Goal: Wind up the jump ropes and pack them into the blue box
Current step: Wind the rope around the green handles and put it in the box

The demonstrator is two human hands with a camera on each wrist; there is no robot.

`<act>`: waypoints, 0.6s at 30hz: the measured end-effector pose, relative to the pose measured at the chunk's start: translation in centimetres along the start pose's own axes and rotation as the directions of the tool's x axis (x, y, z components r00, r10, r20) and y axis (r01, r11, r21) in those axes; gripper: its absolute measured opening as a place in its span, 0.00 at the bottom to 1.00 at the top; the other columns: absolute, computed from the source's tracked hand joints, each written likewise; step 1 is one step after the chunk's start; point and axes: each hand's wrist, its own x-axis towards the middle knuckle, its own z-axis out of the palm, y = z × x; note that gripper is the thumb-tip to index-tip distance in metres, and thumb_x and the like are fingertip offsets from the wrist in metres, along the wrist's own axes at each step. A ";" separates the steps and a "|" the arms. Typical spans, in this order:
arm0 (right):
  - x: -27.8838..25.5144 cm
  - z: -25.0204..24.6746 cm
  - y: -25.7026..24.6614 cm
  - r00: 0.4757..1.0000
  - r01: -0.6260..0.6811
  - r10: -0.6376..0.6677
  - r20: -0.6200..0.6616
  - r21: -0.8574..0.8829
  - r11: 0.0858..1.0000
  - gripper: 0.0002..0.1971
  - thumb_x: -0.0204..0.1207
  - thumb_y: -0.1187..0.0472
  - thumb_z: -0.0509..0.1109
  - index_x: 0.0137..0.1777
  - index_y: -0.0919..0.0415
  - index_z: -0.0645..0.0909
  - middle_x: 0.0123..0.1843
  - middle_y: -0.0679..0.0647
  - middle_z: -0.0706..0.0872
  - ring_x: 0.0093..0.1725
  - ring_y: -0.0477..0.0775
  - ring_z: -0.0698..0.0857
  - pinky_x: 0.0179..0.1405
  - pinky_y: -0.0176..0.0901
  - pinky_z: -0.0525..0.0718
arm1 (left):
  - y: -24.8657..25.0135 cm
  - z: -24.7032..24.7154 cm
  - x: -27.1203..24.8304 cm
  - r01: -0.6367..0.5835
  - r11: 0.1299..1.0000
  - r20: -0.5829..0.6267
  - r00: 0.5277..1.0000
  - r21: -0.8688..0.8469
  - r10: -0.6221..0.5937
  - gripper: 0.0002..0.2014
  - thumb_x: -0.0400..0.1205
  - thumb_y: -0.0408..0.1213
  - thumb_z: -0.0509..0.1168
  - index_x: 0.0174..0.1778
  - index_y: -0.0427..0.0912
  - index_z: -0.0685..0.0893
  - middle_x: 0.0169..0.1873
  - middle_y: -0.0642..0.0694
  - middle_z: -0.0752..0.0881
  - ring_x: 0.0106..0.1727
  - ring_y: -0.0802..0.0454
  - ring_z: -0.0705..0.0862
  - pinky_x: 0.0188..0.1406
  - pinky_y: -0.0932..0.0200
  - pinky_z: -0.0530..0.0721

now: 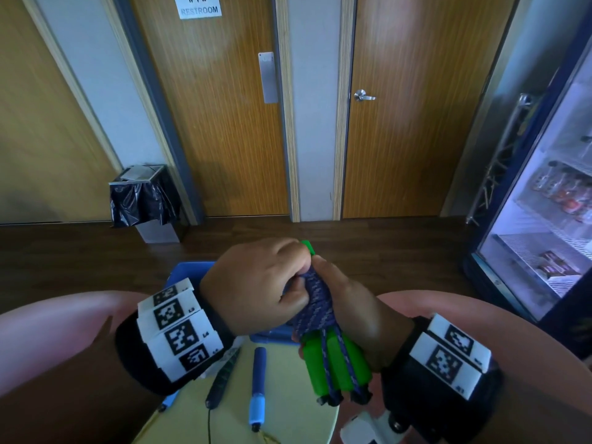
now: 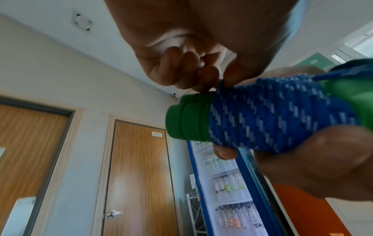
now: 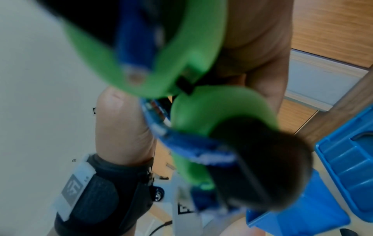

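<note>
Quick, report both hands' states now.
Left hand: pinches the blue patterned rope wound round the green handles.
Right hand: grips that wound green-handled bundle.

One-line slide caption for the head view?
Both hands finish winding blue rope around green handles.

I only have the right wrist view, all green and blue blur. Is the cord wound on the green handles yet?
Observer: Yes. In the left wrist view the blue cord wraps the green handles in tight turns.
Operator: What's the left hand doing?
Observer: The left hand pinches the cord at the top of the winding; the right hand grips the bundle.
Operator: Anything left on the table?
Observer: The head view shows a blue-handled rope and a dark handle on the round table, near the blue box.
</note>
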 end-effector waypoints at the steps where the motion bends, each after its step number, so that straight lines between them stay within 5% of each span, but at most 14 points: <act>1: -0.3 0.1 0.0 1.000 0.025 -0.025 0.016 0.009 1.000 0.34 0.65 0.25 0.60 0.51 0.54 0.88 0.52 0.66 0.91 0.50 0.60 0.89 0.63 0.66 0.83 | 0.1 -0.1 0.0 -0.015 1.000 0.006 1.000 0.009 0.015 0.03 0.71 0.39 0.61 0.36 0.44 0.77 0.31 0.55 0.72 0.30 0.56 0.66 0.28 0.60 0.65; 5: -0.5 0.3 0.6 0.999 -0.011 0.008 0.053 0.051 0.999 0.33 0.67 0.27 0.63 0.54 0.55 0.89 0.47 0.65 0.89 0.47 0.60 0.89 0.58 0.63 0.85 | 0.5 -0.3 -0.5 -0.041 0.999 0.040 0.998 -0.029 0.042 0.02 0.70 0.38 0.62 0.36 0.44 0.78 0.30 0.53 0.74 0.29 0.52 0.71 0.24 0.57 0.71; 7: -0.8 0.3 1.1 0.999 -0.011 0.007 0.051 0.071 0.997 0.26 0.80 0.36 0.62 0.55 0.58 0.88 0.46 0.61 0.89 0.41 0.54 0.89 0.47 0.52 0.88 | 0.6 -0.4 -0.6 -0.045 0.998 0.070 0.996 -0.049 0.049 0.02 0.70 0.38 0.62 0.35 0.44 0.77 0.30 0.54 0.74 0.28 0.53 0.71 0.24 0.57 0.71; 9: -1.1 0.6 1.3 0.993 -0.094 0.081 0.084 0.163 0.982 0.29 0.82 0.39 0.63 0.60 0.68 0.87 0.41 0.63 0.87 0.35 0.57 0.88 0.36 0.50 0.86 | 0.5 -0.5 -0.7 -0.064 0.997 0.115 0.991 -0.030 0.067 0.03 0.71 0.40 0.62 0.34 0.45 0.77 0.29 0.54 0.74 0.28 0.53 0.71 0.24 0.57 0.71; 12: -1.0 0.8 2.0 0.995 -0.087 0.082 0.058 0.077 0.993 0.34 0.71 0.31 0.68 0.55 0.63 0.90 0.42 0.61 0.90 0.40 0.58 0.88 0.48 0.55 0.84 | 0.4 -0.8 -0.8 -0.121 0.990 0.193 0.976 0.068 0.106 0.06 0.73 0.44 0.63 0.34 0.46 0.79 0.29 0.52 0.76 0.29 0.51 0.75 0.23 0.54 0.75; 16: -1.5 0.7 1.6 0.998 0.056 -0.056 0.004 -0.073 0.996 0.13 0.88 0.45 0.57 0.48 0.43 0.81 0.45 0.43 0.86 0.44 0.40 0.84 0.51 0.35 0.82 | 0.5 -0.6 -0.7 -0.215 0.962 0.254 0.952 0.170 0.168 0.07 0.74 0.43 0.61 0.34 0.44 0.79 0.29 0.49 0.78 0.28 0.48 0.79 0.19 0.57 0.73; 18: -1.4 0.8 1.2 0.998 0.067 -0.069 -0.009 -0.109 0.992 0.17 0.87 0.41 0.56 0.44 0.44 0.82 0.44 0.44 0.86 0.44 0.42 0.85 0.55 0.41 0.84 | 0.4 -0.4 -0.6 -0.237 0.959 0.252 0.948 0.153 0.194 0.05 0.74 0.41 0.61 0.36 0.45 0.78 0.29 0.49 0.78 0.28 0.48 0.79 0.22 0.59 0.69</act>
